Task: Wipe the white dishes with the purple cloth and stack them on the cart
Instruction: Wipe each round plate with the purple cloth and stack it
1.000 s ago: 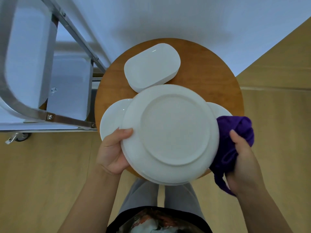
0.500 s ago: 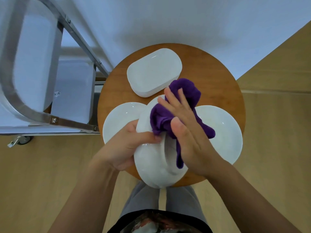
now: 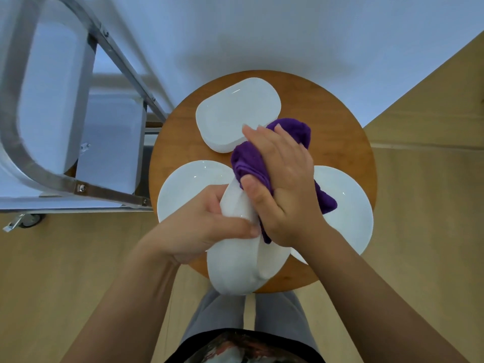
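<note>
My left hand (image 3: 201, 226) grips a round white plate (image 3: 241, 268) by its rim and holds it on edge, tilted, above the near side of the round wooden table (image 3: 340, 121). My right hand (image 3: 282, 184) presses the bunched purple cloth (image 3: 248, 161) against the plate's right face, thumb curled over the cloth. On the table lie a round white plate (image 3: 188, 182) at the left, another round plate (image 3: 348, 205) at the right, and a rounded rectangular white dish (image 3: 235, 113) at the back.
The metal-framed cart (image 3: 110, 195) with white shelves stands to the left of the table, a caster (image 3: 28, 221) showing on the wooden floor. A white wall runs behind the table. My legs are below the table's near edge.
The plate went from flat with its underside up to standing on edge. My right hand brought the cloth from the plate's right side onto its face and has slid further across it.
</note>
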